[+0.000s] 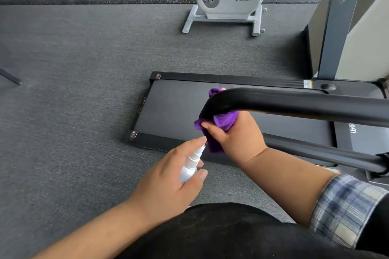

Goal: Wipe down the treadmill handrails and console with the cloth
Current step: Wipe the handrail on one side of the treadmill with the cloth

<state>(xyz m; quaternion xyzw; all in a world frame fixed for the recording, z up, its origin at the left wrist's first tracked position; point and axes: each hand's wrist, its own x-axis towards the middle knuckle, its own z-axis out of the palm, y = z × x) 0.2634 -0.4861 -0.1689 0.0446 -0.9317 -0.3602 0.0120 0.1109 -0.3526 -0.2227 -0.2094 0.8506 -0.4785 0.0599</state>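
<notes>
The right hand (235,139) has its fingers curled tight around a purple cloth (219,124), a soft, nubby bundle pressed up against the underside of the rail (294,103) at its rounded end. A tuft of the cloth shows above the rail's tip and a fold hangs below the thumb. The rail is a smooth, glossy black tube, thick and bent downward at the end. The left hand (168,181) is wrapped around a small white spray bottle (190,166), slim and cylindrical, forefinger resting on the nozzle, which points at the cloth from just below it. A rolled plaid sleeve (345,208) covers the right upper forearm; the left arm is bare.

Below the rail lies the treadmill belt (179,109), matte black and flat, framed by dark side strips. A second black rail (315,153) runs beneath the right wrist. To the right of the rail stands the treadmill's grey upright (336,38). Beyond the belt's far side sits a white exercise bike (229,0), rounded plastic on a metal base. The floor (73,90) is a grey, fine-grained mat, with speckled black rubber flooring behind the bike.
</notes>
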